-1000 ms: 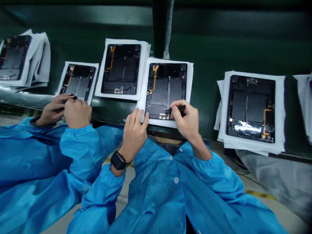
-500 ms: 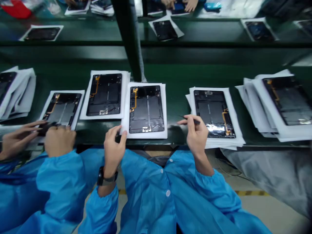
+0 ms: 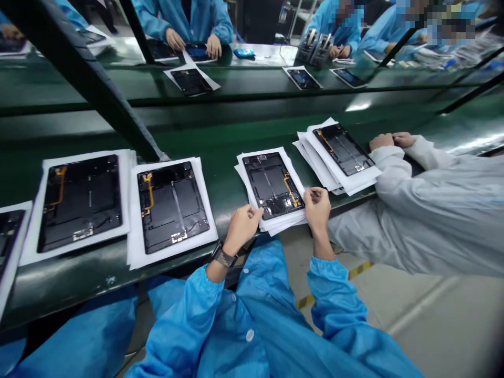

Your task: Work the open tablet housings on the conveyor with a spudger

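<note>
Both hands are at the near corners of a tablet (image 3: 271, 181) with its inside exposed, black with an orange flex cable. It lies on white foam sheets (image 3: 281, 223). My left hand (image 3: 243, 226) is closed, fingertips at the tablet's near left corner. My right hand (image 3: 318, 207) is closed with curled fingers at its near right corner; the dark thin tool seen earlier in this hand does not show now. To the left, a similar tablet (image 3: 173, 207) lies on its own white sheet, with another opened tablet (image 3: 82, 202) beside it.
On the right, a tablet (image 3: 342, 149) rests atop a pile of white sheets, near a co-worker's grey sleeve (image 3: 429, 152). A dark slanted post (image 3: 90, 89) stands behind the left tablets. Across the green bench (image 3: 220, 131), people in blue work with more tablets.
The view has swung to the right. My left hand has left the middle tablet for the right one. My right hand has come down to that tablet's near right corner.
</note>
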`<act>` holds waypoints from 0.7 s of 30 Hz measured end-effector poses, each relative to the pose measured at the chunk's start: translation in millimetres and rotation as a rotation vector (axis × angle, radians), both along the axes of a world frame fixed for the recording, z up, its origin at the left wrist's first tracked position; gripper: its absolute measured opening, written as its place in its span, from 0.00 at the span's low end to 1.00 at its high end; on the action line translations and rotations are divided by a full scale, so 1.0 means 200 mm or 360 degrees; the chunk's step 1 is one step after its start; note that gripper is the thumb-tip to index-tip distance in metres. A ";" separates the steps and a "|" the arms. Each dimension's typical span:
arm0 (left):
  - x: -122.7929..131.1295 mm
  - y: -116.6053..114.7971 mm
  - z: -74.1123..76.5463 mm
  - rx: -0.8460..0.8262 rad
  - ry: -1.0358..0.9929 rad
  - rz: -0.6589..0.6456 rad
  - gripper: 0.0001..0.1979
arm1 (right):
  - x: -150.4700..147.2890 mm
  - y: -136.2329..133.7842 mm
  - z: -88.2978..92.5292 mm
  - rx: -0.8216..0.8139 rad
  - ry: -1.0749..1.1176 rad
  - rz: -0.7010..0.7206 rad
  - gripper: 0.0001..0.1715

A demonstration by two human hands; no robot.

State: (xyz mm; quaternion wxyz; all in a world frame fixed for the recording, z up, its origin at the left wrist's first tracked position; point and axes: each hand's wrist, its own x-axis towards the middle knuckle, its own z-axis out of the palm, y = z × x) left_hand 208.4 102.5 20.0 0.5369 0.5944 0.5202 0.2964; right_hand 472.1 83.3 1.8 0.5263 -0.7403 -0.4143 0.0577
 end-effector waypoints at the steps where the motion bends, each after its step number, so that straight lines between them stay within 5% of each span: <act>1: 0.01 0.01 -0.01 -0.0015 0.0013 -0.0019 0.18 | 0.00 -0.02 -0.02 -0.0002 0.0016 0.0033 0.17; 15: 0.04 -0.02 0.00 -0.0225 -0.0184 0.0082 0.13 | -0.05 -0.02 0.02 0.0088 -0.0107 0.0096 0.09; 21: 0.07 -0.02 0.00 -0.0249 -0.0284 0.0326 0.12 | -0.08 -0.03 0.03 0.0063 -0.0097 0.0040 0.11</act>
